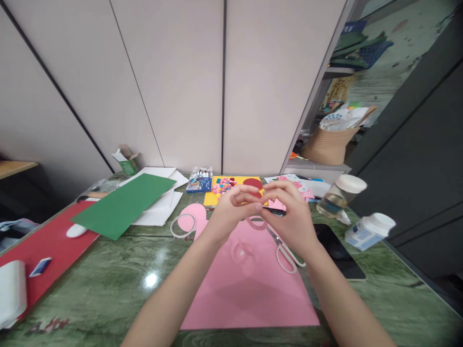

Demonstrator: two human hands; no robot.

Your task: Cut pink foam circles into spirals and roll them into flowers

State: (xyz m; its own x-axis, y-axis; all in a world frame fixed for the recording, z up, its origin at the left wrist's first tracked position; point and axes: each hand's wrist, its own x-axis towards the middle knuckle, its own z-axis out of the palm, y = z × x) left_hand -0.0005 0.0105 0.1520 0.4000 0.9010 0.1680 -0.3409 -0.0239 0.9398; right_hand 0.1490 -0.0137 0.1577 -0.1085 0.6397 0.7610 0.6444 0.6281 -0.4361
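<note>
My left hand [237, 207] and my right hand [289, 212] meet above the back of a pink sheet [249, 299], fingers curled and tips pinched together. Whatever lies between the fingertips is too small or hidden to name. Just below them shows a pink ring [256, 223]; whether they touch it I cannot tell. Under my right hand lie white-handled scissors [287, 258]. A pale, see-through round item [243, 251] rests on the pink sheet. Behind my fingers is a red disc [252, 183] on a yellow sheet [210, 199] with several small coloured pom-poms [222, 187].
Left are a white ring [183, 226], a pink paper circle [195, 217], a green sheet [126, 205] and a red sheet [54, 241]. Right stand a black tablet-like slab [340, 253], a jar [334, 200] and a white bottle [369, 231]. Cabinet panels [181, 86] close off the back.
</note>
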